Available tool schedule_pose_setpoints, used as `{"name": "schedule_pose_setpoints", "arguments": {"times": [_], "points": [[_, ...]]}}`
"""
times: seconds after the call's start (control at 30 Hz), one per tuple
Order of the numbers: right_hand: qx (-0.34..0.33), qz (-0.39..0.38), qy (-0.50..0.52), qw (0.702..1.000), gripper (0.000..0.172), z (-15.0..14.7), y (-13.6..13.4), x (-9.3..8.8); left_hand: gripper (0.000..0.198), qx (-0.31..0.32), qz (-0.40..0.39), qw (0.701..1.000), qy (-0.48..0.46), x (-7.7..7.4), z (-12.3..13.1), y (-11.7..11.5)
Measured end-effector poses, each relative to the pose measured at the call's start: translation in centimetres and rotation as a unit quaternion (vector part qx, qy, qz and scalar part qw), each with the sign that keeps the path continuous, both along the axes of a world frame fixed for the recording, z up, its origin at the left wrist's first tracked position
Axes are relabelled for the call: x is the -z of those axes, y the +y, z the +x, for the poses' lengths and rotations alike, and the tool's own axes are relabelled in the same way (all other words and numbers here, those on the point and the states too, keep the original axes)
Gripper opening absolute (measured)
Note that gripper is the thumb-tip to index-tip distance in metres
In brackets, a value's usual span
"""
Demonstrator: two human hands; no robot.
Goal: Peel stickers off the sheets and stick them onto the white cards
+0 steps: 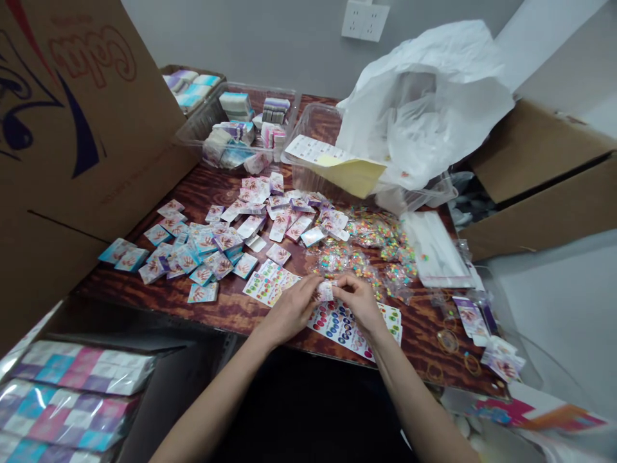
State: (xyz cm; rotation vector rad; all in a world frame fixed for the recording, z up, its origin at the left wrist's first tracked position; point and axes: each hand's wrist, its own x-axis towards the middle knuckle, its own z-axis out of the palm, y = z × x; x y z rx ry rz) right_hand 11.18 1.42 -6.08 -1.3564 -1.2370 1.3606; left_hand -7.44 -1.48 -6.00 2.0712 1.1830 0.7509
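Observation:
Close to the table's front edge, my left hand (295, 307) is closed on a small printed box (324, 291). From the other side my right hand (357, 297) pinches the end of the same box. Beneath both hands lie sticker sheets (343, 329) with rows of coloured ovals. Left of them is a loose pile of small printed boxes (212, 247) in blue, purple and pink, each showing a picture of a hand. Just beyond my right hand spread clear packets (357, 257) of tiny multicoloured pieces.
Clear plastic trays (289, 132) at the back hold bundled boxes and a white bag (424, 122). A large carton (81, 141) walls the left side. White sleeves (436, 251) and rubber bands (448, 342) lie at right. Wrapped packs (67, 405) sit lower left.

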Motion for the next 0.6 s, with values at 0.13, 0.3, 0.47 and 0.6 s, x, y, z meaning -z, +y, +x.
{"name": "schedule_pose_setpoints", "arguments": {"times": [0.13,0.3,0.47,0.6], "points": [[-0.023,-0.026,0.012,0.999,0.018,0.8,-0.2,-0.7,0.046,0.006,0.019,1.000,0.017,-0.4,0.3,0.2],[-0.013,0.025,-0.008,1.000,0.022,4.5,-2.0,-2.9,0.044,0.062,0.066,0.996,0.009,-1.2,2.6,1.4],[0.093,0.063,-0.092,0.989,0.014,9.1,-6.2,-4.9,0.042,0.179,0.076,0.981,-0.021,-1.5,8.2,1.0],[0.183,0.075,-0.085,0.977,0.013,12.1,-10.5,-5.8,0.042,0.233,0.086,0.967,-0.047,-1.9,12.9,-0.9]]}}
